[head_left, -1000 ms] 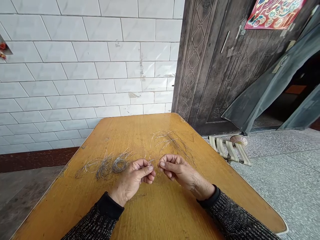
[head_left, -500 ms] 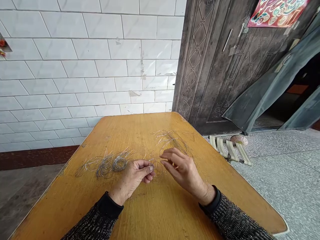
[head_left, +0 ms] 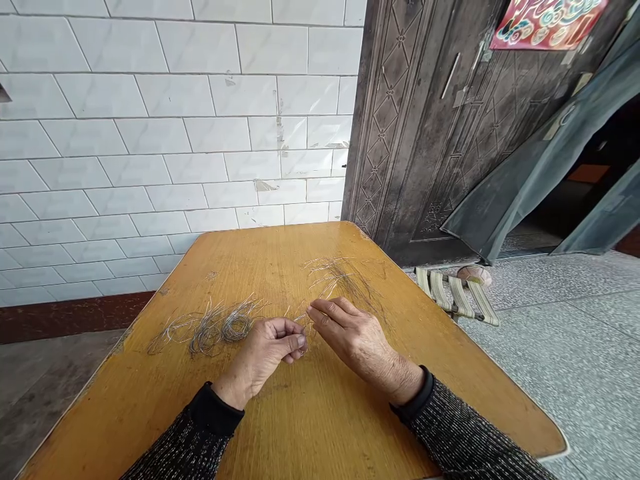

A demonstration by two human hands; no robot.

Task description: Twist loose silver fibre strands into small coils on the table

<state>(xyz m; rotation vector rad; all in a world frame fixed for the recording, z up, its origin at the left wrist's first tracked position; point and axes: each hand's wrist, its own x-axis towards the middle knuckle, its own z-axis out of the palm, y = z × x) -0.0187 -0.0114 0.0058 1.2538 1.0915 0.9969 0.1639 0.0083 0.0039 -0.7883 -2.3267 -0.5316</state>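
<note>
Your left hand [head_left: 267,347] pinched a thin wire strand [head_left: 300,319] low over the desk [head_left: 320,413], steadying it, while your right hand [head_left: 357,337] reached its loosely open fingers to it (the coiled wire bundle [head_left: 220,327] lay just left).

Right hand [head_left: 357,337]: a second ago curled, its grip pinched tip to tip with the left hand [head_left: 270,350]. Half a second ago it lifted off the worktop, fingers spread, drifting right and far. Now lowered, flatter, fingers extended, fingertips shifted left toward the thin wire strand [head_left: 303,319] just far of the left hand's thumb. View tilted slightly; far-left wall niche nearly out of frame.
</note>
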